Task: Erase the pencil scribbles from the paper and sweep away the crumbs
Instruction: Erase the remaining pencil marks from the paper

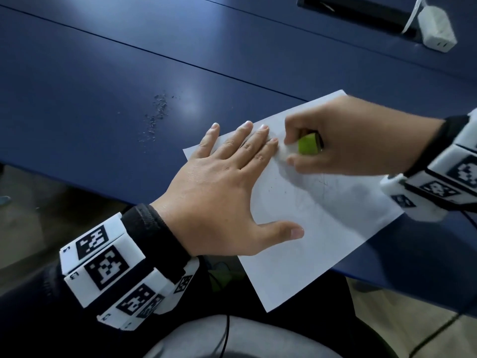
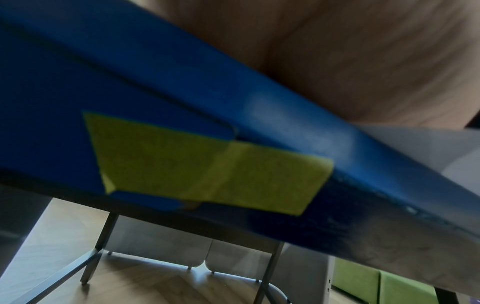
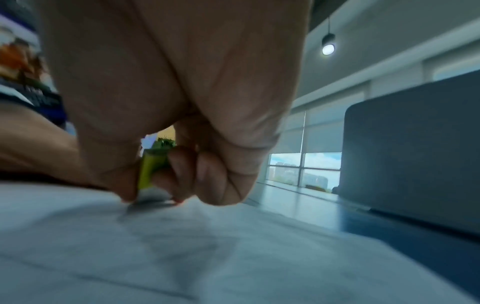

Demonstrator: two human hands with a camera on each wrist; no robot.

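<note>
Paper [image 1: 309, 228] under flat left hand [image 1: 219, 187]; right hand [image 1: 361, 140] pinches eraser [image 3: 152, 170], tip seen only wristside

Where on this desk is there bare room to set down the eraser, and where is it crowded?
Bare blue desk lies left of and beyond the crumbs, and between the paper and the white adapter. It is crowded on the paper's far end, where the left hand presses flat and the right hand grips the eraser.
</note>
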